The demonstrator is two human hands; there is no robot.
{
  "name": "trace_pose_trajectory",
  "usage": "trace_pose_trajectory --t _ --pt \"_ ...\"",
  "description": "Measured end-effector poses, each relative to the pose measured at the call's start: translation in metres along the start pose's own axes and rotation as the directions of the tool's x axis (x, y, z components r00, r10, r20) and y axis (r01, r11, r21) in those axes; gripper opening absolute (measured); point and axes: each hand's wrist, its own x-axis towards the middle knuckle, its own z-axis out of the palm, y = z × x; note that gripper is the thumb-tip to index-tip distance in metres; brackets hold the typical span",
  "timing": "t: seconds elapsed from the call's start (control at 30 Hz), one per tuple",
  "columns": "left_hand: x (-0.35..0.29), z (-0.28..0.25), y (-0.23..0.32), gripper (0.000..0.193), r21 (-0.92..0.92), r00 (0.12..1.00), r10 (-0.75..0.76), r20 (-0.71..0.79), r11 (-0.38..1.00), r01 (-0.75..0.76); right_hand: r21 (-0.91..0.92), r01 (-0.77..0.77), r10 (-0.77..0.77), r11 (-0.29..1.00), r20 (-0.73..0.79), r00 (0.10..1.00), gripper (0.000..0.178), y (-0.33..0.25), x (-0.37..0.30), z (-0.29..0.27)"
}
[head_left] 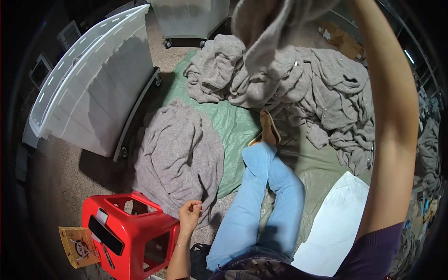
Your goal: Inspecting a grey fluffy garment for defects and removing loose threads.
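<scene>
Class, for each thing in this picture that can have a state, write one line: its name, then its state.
left hand: fingers curled, any grip unclear
right hand: out of view, right arm raised
upper grey cloth: hanging, blurred
near grey heap: crumpled
far grey heap: crumpled
green sheet: spread out, partly covered
near white bin: open-topped
phone: screen dark, on red stool

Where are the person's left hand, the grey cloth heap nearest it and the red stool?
Left hand (190, 216): head view, middle of the hand.
Grey cloth heap (179, 154): head view, middle of its folds.
Red stool (139, 225): head view, solid part between two openings.
</scene>
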Motion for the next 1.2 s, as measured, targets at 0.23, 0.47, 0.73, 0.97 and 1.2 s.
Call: trace_pose_trajectory --t 0.23,0.47,0.73,0.97,1.2 --pt "0.045 0.0 -0.075 0.059 0.727 0.92 0.255 -0.296 0.685 0.045 -0.227 -0.252 0.339 0.941 0.6 0.725 0.034 0.082 -0.188 0.121" --pt "0.066 -0.025 -0.14 0.067 0.807 0.913 0.079 -0.401 0.501 0.312 -0.199 -0.581 0.354 0.789 0.921 0.164 0.035 -0.032 -0.491 0.067" --pt "0.05 0.023 -0.076 0.016 0.602 0.672 0.69 -0.269 0.665 -0.442 -0.108 -0.946 0.516 0.305 0.854 0.069 0.035 -0.113 -0.611 -0.014" --pt "-0.108 0.095 0.074 0.008 0.07 0.602 0.752 0.269 0.608 -0.79 0.338 -0.449 0.205 0.827 0.563 0.801 0.044 -0.198 -0.545 0.037" --pt "-0.114 0.082 0.05 0.065 0.327 0.516 0.84 0.17 0.446 -0.834 0.511 -0.657 0.701 0.554 0.14 0.7 0.027 -0.201 -0.591 -0.045"
